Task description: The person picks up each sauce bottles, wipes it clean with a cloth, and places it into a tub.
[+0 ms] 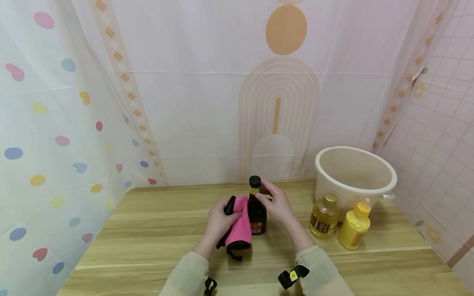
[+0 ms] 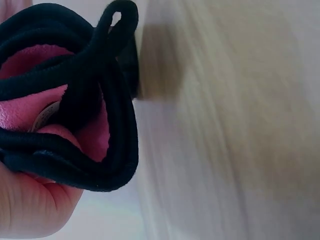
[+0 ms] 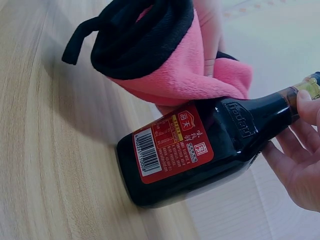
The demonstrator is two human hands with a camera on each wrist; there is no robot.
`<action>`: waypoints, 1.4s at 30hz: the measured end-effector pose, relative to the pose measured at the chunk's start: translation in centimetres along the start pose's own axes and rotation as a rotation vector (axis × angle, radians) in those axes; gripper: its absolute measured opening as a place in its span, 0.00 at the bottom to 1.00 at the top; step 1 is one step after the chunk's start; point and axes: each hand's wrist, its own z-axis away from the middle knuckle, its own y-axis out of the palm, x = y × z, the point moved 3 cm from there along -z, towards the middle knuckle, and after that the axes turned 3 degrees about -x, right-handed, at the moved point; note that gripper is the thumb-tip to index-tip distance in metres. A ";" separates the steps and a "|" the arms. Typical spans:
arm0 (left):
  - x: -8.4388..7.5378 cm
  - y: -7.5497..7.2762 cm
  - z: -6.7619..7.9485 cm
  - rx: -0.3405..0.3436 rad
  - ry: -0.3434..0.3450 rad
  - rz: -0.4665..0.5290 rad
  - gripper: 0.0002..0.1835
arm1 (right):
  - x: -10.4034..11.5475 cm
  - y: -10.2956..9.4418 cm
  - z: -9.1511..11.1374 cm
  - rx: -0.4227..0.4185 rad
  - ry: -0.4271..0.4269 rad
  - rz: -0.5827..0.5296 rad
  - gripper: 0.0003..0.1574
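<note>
A dark sauce bottle (image 1: 258, 216) with a black cap stands upright on the wooden table. My right hand (image 1: 278, 205) holds it by the neck, thumb on the near side, as the right wrist view shows. On the bottle's body is a red label (image 3: 172, 142) with a barcode. In my left hand (image 1: 219, 221) is a folded pink cloth (image 1: 239, 228) with black edging and a black hanging loop (image 2: 117, 22). The cloth touches the bottle's left side. Part of the left hand's fingers is hidden behind the cloth.
To the right stand a bottle of yellowish oil (image 1: 324, 218) with a gold cap and a yellow squeeze bottle (image 1: 354, 228). Behind them is a large white bucket (image 1: 333, 181). A patterned curtain (image 1: 200, 102) hangs along the table's (image 1: 148, 238) back edge.
</note>
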 end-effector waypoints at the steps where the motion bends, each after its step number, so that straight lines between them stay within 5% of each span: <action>1: 0.1 0.0 0.0 0.002 -0.004 -0.005 0.14 | 0.0 0.0 0.0 -0.001 -0.001 0.000 0.27; 20: 1.9 0.6 -0.4 0.077 -0.127 -0.038 0.17 | -0.2 0.1 0.0 -0.022 0.037 -0.040 0.26; 30: 2.2 0.6 -0.6 0.126 -0.093 -0.134 0.16 | -0.1 0.1 0.1 -0.009 0.041 -0.031 0.27; 42: 2.7 -0.9 -0.2 0.074 -0.127 -0.061 0.21 | 0.7 0.1 0.3 -0.008 0.040 -0.047 0.28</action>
